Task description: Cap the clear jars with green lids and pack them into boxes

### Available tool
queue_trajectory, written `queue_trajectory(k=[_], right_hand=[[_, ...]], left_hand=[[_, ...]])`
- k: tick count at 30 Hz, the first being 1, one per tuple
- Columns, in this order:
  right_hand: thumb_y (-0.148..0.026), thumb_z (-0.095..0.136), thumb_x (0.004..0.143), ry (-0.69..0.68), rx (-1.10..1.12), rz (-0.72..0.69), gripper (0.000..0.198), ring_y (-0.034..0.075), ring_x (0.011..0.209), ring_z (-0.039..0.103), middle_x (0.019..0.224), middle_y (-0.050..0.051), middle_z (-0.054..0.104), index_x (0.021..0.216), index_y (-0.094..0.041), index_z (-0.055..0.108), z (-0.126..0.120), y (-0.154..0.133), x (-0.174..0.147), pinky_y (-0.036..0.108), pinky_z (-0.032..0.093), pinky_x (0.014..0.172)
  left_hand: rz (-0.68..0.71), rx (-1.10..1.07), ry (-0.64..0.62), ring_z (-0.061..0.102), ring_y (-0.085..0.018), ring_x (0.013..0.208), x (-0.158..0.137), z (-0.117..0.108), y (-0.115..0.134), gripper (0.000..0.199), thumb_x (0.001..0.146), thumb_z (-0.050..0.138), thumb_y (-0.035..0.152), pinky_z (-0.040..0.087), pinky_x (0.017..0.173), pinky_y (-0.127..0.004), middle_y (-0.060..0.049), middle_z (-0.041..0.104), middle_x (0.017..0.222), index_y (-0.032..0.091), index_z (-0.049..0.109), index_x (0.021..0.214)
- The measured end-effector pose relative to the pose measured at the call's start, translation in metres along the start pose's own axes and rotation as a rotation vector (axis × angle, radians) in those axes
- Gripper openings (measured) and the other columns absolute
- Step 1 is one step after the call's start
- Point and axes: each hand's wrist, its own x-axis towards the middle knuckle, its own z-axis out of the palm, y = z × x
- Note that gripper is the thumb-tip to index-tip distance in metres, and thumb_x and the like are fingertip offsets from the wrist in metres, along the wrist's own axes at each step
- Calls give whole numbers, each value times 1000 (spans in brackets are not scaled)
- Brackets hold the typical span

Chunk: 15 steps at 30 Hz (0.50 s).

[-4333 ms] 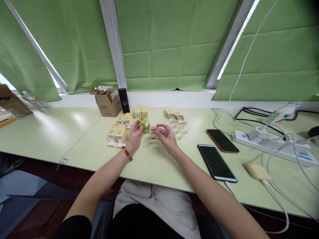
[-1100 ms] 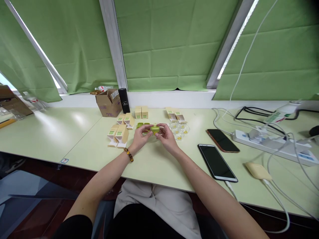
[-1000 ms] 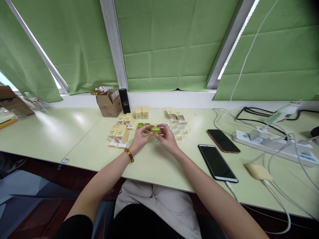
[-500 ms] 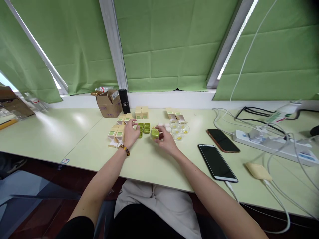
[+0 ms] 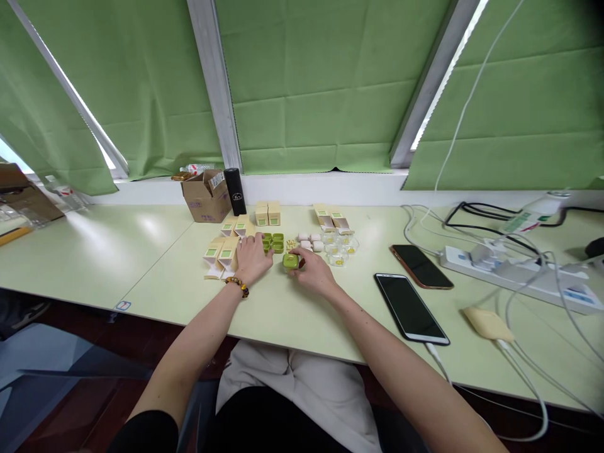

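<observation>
A small green square case with a clear lower part (image 5: 290, 262) is between the fingers and thumb of my right hand (image 5: 314, 270), low over the table. My left hand (image 5: 253, 259), with a beaded bracelet at the wrist, reaches to the left side of several small open green square cups (image 5: 277, 243). Its fingers curl there and cover part of the group; what they hold, if anything, is hidden. Tiny yellow pieces (image 5: 291, 244) lie just behind the green case. Several small pale pink blocks (image 5: 309, 241) stand by my right fingers, with clear containers with yellow centres (image 5: 338, 258) to their right.
Open cream boxes (image 5: 220, 253) stand left of my left hand, closed ones (image 5: 268, 214) behind, more at back right (image 5: 334, 219). A cardboard box (image 5: 207, 198) and black cylinder (image 5: 236, 192) are near the wall. Two phones (image 5: 411, 308) and a power strip (image 5: 519, 277) lie right.
My right hand has brought the green case slightly lower and nearer, uncovering the yellow pieces and pink blocks. My left hand has shifted right, and its fingers have curled in at the green cups.
</observation>
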Motion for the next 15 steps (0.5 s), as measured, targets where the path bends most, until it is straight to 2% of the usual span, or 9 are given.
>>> queue_trajectory(k=[4,9,15], right_hand=[[-18,73,81,-13,-64,11,51,28,98,70,120,7,77,130,-28,65,-2,-4,-3,36,46,76],[-22,78,80,-24,-145,-17,46,30,109,68,119,8,77,124,-29,68,-2,-6,-4,34,45,74],[-20,75,81,-39,-161,-21,47,31,107,68,118,8,77,126,-29,68,0,-1,-2,33,43,71]], left_hand=[[12,-28,1,58,-41,122,-1,-2,3,40,93,68,36,40,103,-52,-21,68,122,19,56,128],[48,-52,20,58,-39,121,-2,0,4,34,94,67,33,40,103,-51,-17,68,122,23,58,125],[75,-106,26,57,-37,120,1,0,2,25,96,64,31,41,104,-49,-16,67,120,23,61,119]])
